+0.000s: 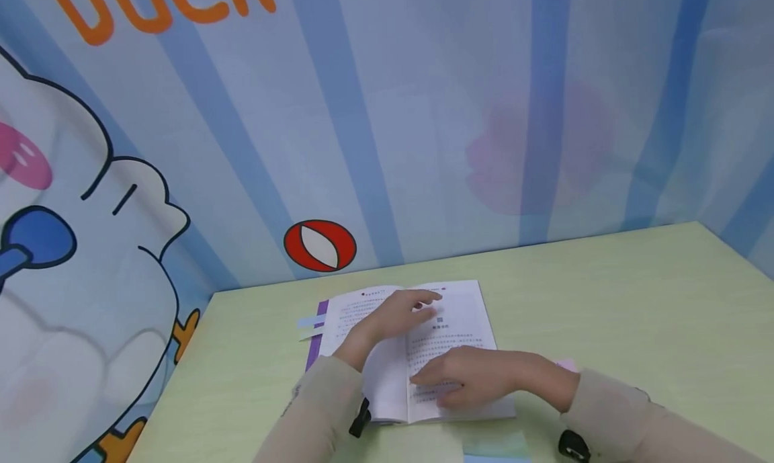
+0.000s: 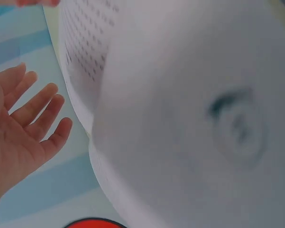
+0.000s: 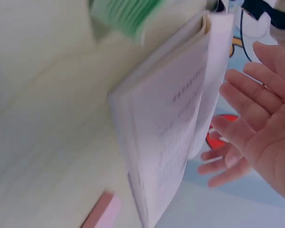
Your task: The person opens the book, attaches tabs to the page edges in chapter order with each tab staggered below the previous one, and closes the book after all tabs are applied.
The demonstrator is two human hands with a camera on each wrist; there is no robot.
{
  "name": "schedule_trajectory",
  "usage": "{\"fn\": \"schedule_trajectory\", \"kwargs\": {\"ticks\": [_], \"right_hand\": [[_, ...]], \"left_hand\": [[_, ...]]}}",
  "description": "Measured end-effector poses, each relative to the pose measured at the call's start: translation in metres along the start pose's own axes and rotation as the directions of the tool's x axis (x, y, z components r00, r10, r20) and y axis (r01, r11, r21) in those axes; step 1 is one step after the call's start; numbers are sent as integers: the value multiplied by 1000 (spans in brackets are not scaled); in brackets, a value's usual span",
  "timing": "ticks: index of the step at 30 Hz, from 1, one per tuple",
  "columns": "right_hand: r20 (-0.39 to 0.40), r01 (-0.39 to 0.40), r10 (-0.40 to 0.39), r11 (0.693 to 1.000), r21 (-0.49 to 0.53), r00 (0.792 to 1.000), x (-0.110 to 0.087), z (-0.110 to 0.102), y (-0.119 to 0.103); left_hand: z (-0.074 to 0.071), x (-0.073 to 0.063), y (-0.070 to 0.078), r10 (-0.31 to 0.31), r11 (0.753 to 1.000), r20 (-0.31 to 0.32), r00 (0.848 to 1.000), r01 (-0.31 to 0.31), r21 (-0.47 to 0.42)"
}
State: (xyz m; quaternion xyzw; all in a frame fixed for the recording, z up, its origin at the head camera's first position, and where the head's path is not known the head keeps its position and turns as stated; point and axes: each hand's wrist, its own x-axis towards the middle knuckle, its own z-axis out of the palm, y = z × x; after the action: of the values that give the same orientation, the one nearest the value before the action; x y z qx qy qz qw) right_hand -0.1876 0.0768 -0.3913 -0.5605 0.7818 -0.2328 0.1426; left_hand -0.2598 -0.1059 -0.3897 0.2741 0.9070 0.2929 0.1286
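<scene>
An open book (image 1: 444, 342) lies on the table, showing two pages of printed text and a purple cover edge on its left. My left hand (image 1: 396, 315) is over the top middle of the pages, with its fingers relaxed and reaching right. In the left wrist view, the left hand (image 2: 23, 118) has spread, loosely bent fingers and an empty palm. My right hand (image 1: 478, 375) is over the lower right page, fingers pointing left. The right wrist view shows the right hand (image 3: 263, 109) above the page, with nothing in its fingers.
Pale tabs (image 1: 311, 322) stick out from the book's left edge. A pink block (image 3: 102, 211) lies right of the book, partly behind my right wrist in the head view. Green and blue pieces (image 1: 496, 446) lie at the front. A printed wall sheet (image 1: 435, 147) stands behind the table (image 1: 635, 302).
</scene>
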Motion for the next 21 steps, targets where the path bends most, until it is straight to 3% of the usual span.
{"fn": "schedule_trajectory", "kwargs": {"ticks": [5,11,16,21], "right_hand": [[-94,-88,94,994,60,991,-23,-11,9],[-166,-223,235,971,91,958,-52,-25,18],[-238,-221,227,974,52,944,-75,-30,28],[-259,-242,256,966,88,931,-95,-28,36]], "left_hand": [[11,1,17,44,999,16,999,-44,22],[23,1,31,92,995,38,995,-93,24],[35,2,41,118,993,73,990,-120,23],[44,1,52,105,994,127,986,-110,29]]}}
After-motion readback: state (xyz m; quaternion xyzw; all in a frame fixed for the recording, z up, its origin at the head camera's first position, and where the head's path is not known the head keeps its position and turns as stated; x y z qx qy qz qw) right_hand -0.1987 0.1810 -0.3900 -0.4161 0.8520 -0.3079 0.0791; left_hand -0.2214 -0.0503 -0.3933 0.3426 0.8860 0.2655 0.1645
